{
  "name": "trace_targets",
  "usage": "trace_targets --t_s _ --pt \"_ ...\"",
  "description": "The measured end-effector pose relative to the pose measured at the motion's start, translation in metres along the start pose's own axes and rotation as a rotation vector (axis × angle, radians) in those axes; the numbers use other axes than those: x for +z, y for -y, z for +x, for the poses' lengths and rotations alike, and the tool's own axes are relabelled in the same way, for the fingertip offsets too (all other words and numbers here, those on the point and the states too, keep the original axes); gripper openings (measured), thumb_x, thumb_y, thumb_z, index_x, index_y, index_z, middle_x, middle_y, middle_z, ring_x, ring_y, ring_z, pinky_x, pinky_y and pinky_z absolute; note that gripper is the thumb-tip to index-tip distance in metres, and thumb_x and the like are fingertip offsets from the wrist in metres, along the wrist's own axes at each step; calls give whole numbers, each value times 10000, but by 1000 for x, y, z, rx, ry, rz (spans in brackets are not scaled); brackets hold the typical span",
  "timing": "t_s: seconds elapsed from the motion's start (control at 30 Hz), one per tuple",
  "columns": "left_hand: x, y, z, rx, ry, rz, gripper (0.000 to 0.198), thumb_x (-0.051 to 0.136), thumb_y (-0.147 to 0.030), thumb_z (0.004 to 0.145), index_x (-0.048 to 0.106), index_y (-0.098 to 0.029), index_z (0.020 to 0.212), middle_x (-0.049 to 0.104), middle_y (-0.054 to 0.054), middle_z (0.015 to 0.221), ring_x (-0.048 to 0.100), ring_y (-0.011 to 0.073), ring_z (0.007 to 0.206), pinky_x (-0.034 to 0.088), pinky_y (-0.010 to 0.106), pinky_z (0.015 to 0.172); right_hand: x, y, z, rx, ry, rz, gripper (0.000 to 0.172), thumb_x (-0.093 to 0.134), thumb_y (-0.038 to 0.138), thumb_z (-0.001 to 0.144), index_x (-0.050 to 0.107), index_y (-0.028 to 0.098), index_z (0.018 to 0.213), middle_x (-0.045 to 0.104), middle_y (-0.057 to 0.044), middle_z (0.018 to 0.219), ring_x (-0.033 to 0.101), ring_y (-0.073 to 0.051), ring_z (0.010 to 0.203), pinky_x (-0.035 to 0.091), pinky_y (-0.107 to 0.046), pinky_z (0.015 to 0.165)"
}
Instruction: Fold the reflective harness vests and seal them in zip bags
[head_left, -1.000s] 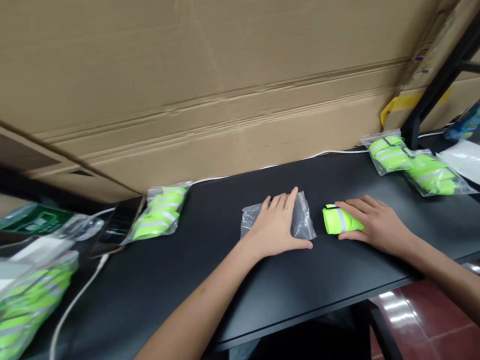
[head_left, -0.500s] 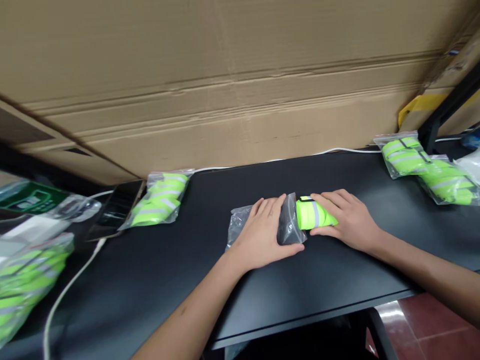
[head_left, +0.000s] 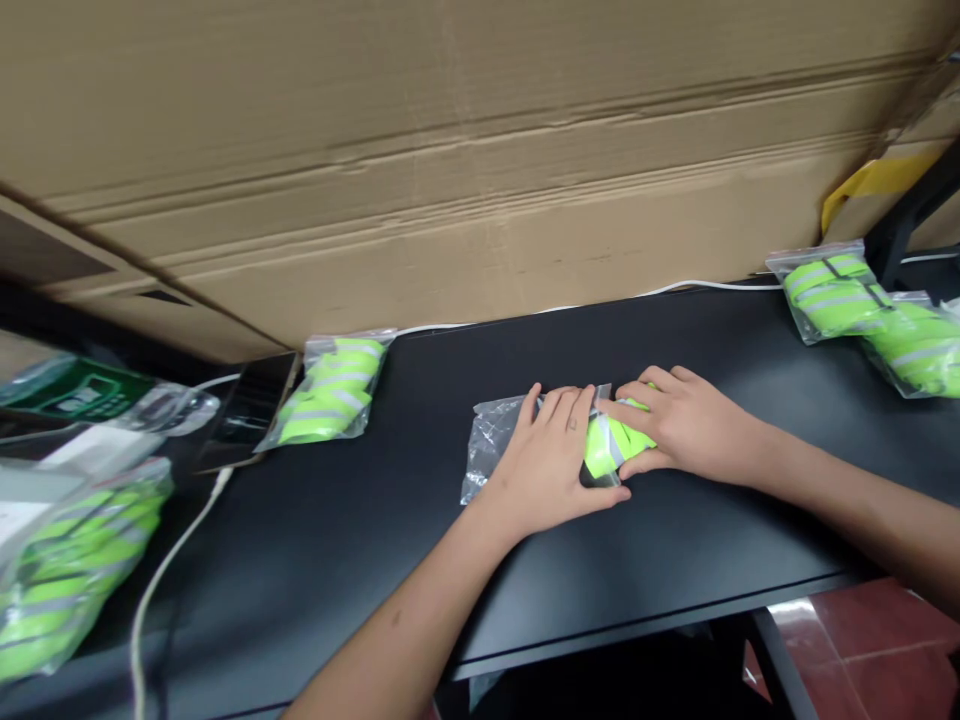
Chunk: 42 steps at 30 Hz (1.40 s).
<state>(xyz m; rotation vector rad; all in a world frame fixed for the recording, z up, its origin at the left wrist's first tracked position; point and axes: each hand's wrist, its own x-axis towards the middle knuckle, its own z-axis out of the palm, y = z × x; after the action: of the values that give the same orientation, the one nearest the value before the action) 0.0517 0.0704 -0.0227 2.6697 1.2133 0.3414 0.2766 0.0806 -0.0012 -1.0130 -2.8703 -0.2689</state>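
In the middle of the black table a clear plastic zip bag (head_left: 486,442) lies under my left hand (head_left: 546,455), whose fingers curl over its mouth end. My right hand (head_left: 679,430) grips a folded neon yellow-green reflective strap (head_left: 606,442) with grey stripes. The strap's left end sits at the bag's mouth, partly inside it. My left fingers and right hand cover much of both, so how deep it reaches is hidden.
Bagged neon straps lie at the back left (head_left: 337,390), at the near left (head_left: 82,570) and at the right (head_left: 832,295). A dark phone-like slab (head_left: 247,410) with a white cable (head_left: 161,575) rests at left. Cardboard (head_left: 480,230) walls off the black table's (head_left: 420,560) back edge.
My right hand has moved left with the strap, and the strap's end now enters the bag's mouth. My left hand stays on the bag. The view has shifted slightly.
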Motion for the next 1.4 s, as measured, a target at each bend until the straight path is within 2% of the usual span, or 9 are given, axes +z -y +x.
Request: trace_targets --t_s 0.13,0.3,0.4,0.5,0.77,0.9,1.07,1.23,1.4 --pt "0 -2 -1 -23 8 -3 1074 646 -750 751 322 -58 1506 522 249 1441 463 395 1363 217 637 1190 4 -6 10 -16 19 41 705 448 731 923 569 174 1337 692 -134 1162 577 -284 979 374 -361 735" --pt "3 -6 1 -83 11 72 1078 587 -773 776 340 -4 1489 484 293 1471 419 418 1401 195 649 1190 17 12 15 49 21 30 690 451 662 969 569 81 1322 658 -187 1217 568 -329 989 432 -411 733" --pt "5 -10 1 -72 -4 124 1042 559 -763 800 361 1 1481 465 300 1492 385 428 1432 168 629 1208 17 20 15 33 33 87 611 400 503 1018 534 0 1337 634 -222 1241 555 -351 997 466 -465 743" --pt "6 -13 1 -78 -13 123 1033 564 -743 803 369 22 1470 488 305 1470 426 430 1404 219 614 1201 14 15 13 -13 26 285 453 433 286 941 565 11 1277 626 -213 1245 544 -337 1016 488 -495 811" --pt "8 -19 -1 -96 -36 100 1007 597 -677 817 348 58 1459 507 336 1426 485 451 1339 350 633 1119 22 3 1 -38 -229 686 516 438 102 880 467 128 1395 572 -175 1376 536 -270 1201 475 -498 1031" --pt "8 -25 4 -116 -56 107 1043 561 -744 813 381 67 1443 538 330 1392 528 444 1285 378 625 1093 33 12 8 85 -491 764 569 512 69 786 443 184 1339 582 -150 1227 565 -269 1163 518 -488 980" --pt "6 -30 10 -152 -45 157 902 640 -549 817 438 99 1410 577 314 1345 548 437 1243 394 604 1072 37 19 22 159 -607 779 508 506 55 779 432 204 1259 535 -155 1227 549 -266 1185 511 -493 977" --pt "6 -31 10 -155 -51 184 787 559 -516 890 473 79 1398 600 286 1332 559 416 1229 423 563 1042 31 17 20 283 -545 875 359 542 110 825 489 209 1166 553 -145 1227 574 -248 1170 528 -445 940" --pt "5 -32 9 -191 -21 180 775 544 -541 911 466 38 1419 584 258 1376 541 404 1254 431 541 1032 22 14 8 732 -357 946 324 714 336 785 596 182 1045 601 -144 1204 634 -259 1061 544 -417 864"
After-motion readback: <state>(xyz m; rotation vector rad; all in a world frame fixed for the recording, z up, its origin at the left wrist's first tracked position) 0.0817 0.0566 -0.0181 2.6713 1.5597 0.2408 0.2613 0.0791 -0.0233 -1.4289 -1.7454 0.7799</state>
